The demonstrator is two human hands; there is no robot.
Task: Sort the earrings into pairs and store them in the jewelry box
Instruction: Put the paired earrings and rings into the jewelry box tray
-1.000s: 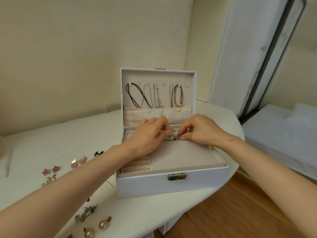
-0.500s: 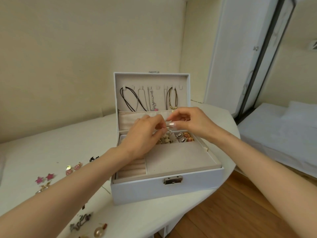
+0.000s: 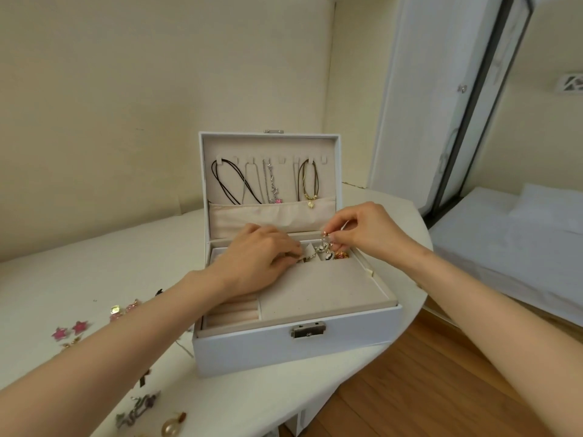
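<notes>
Jewelry box (image 3: 284,348): white, lid open and upright, stands on the white table (image 3: 94,263) near the table's right-hand edge, metal latch (image 3: 307,329) facing the person. Inside the lid hang a black cord necklace (image 3: 227,184), a silver chain (image 3: 270,181) and a brown cord necklace (image 3: 308,181) with a gold pendant, above a beige pocket (image 3: 271,216)

Tray: ring rolls (image 3: 233,313) front left, flat beige pad (image 3: 321,291) front right, small compartments along the back. Stored in the back compartments: a black-and-white earring (image 3: 325,252) and, just to its right, an orange-gold earring (image 3: 341,255)

Right hand (image 3: 369,234): over the back right of the tray, thumb and forefinger pinching a small earring (image 3: 326,236) just above the black-and-white one; other fingers curled

Left hand (image 3: 262,260): palm down over the back left compartments, fingers bent down into the tray. Fingertips partly hidden, so cannot tell whether they hold anything

Loose on the table, left of the box: pink star earrings (image 3: 67,331) side by side; a pink-and-gold pair (image 3: 124,309) beside the left forearm; a silver dangling piece (image 3: 138,408) and a pearl drop earring (image 3: 172,425) at the near edge; two small dark pieces (image 3: 158,292), too small to identify

Surroundings: wooden floor (image 3: 426,389) to the right of the table, white bed (image 3: 504,247) beyond it
</notes>
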